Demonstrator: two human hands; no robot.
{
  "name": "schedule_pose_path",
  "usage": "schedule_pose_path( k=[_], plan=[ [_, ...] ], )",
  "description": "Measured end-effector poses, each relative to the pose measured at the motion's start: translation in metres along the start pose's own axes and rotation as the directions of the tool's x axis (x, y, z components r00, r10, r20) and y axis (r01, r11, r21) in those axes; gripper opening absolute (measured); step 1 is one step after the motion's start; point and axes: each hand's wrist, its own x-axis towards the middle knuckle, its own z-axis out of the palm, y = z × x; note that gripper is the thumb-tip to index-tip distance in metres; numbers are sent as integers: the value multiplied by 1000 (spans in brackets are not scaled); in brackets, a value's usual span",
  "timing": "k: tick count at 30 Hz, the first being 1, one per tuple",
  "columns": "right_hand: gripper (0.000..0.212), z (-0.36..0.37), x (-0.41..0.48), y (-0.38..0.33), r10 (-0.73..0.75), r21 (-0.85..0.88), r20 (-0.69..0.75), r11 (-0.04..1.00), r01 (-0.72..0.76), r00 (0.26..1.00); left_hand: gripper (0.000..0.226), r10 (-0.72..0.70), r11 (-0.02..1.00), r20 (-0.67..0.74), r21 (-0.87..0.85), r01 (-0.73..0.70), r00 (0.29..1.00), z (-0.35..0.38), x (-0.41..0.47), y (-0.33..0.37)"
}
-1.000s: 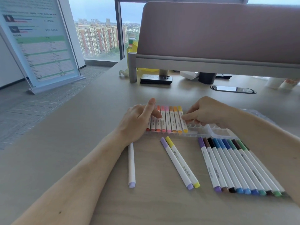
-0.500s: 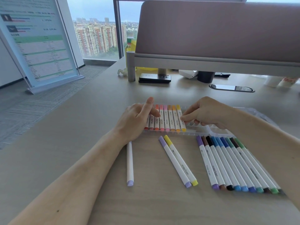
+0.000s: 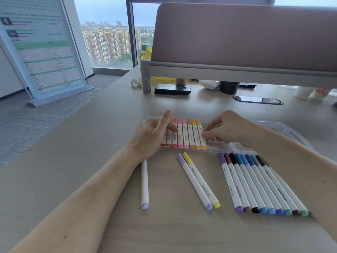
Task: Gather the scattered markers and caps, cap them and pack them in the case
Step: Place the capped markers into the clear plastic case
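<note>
The clear plastic case [image 3: 218, 149] lies flat toward the middle of the tabletop [image 3: 82, 147], with a packed row [image 3: 184, 134] of red, pink and orange markers filling its left part and empty slots to the right of them. The left hand [image 3: 153, 137] rests on the left end of that row, forefinger laid straight across the barrels and thumb lifted clear; its other fingers are hidden behind the hand. The right hand [image 3: 229, 130] has its fingers curled, with thumb and forefinger tips meeting on the end marker [image 3: 202, 136], the yellow one last in the row, seemingly seating it. Nearer the near edge wait the loose ones, all capped as far as can be seen: a lone lilac marker [image 3: 145, 183], a purple-and-yellow pair [image 3: 197, 181], and a fan of darker markers [image 3: 259, 185] partly under the right forearm. These are light, stiff, smooth plastic sticks that roll readily on the flat wood, so each is probably best pinched mid-barrel between thumb and forefinger and laid in level. The case looks thin and flexible (it may skate or bow under a push), so one hand should steady it while the other presses a marker home.
</note>
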Motion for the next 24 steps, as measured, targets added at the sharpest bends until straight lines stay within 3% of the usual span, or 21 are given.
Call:
schedule_pose_path(
  k=[6,7,9,11,13,19,24],
  plan=[
    [19,8,-7,-3,-262,-184,-198,957,227,945,75,15,1000,4,7,-15,1000,1,1,-1],
    [18,7,-13,-7,-293,-191,-173,947,260,940,75,16,1000,4,7,-16,1000,1,2,-2],
    [21,3,-29,-16,-282,-207,8,938,278,959,75,17,1000,-5,16,-17,1000,1,3,-3],
    [28,3,-45,-22,-199,-279,217,925,257,955,74,19,999,-14,31,-18,1000,1,2,-3],
    [33,5,-58,-25,-129,-360,316,900,244,940,73,18,999,-16,39,-18,1000,1,2,-3],
    [22,14,-75,-33,-228,-479,280,809,342,932,74,14,1000,-16,25,-14,1000,1,1,-3],
    [24,17,-79,-32,-196,-498,305,802,331,932,71,20,999,-28,45,-18,999,2,2,-4]
  ],
)
